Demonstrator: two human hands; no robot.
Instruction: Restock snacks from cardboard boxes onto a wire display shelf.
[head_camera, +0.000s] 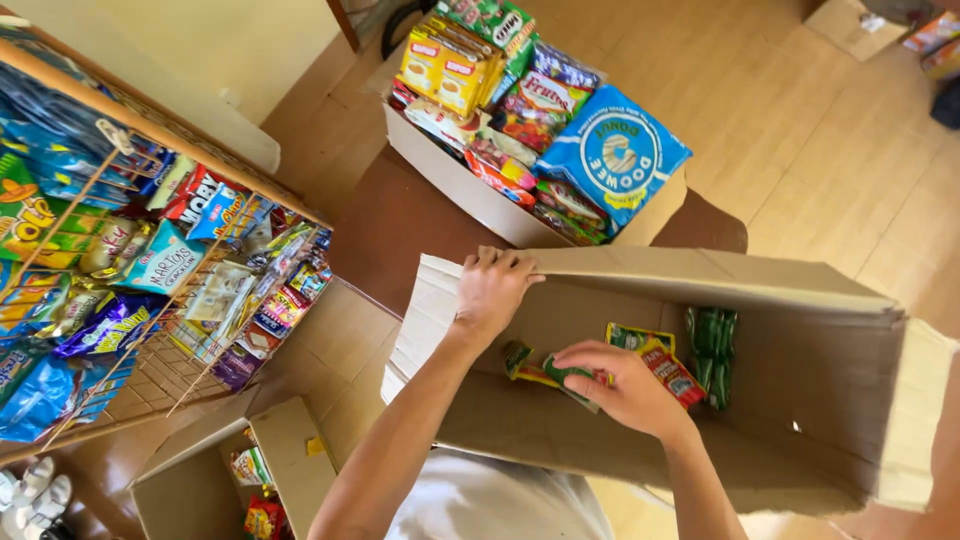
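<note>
Steady the large cardboard box (800, 400) before lifting anything out of it: the left hand (492, 288) grips the upper edge of the box at its far left corner, fingers curled over the flap. The right hand (625, 385) reaches inside, fingers closed around a small green sachet pack (566, 372) near the box floor. Grasp one pack at a time and lift straight up, so that neighbouring packs are not dragged along. The large box is nearly empty; it holds a red and yellow snack packet (672, 372) just beside the right hand, a strip of green sachets (712, 352) against the back wall, and another small packet (518, 358) to the left. Beyond it, a second open carton (450, 175) is full of assorted snack bags, including a large blue bag (612, 155). A wire display rack (150, 370) of hanging snacks stands at left, with a small open box (290, 465) below it.
</note>
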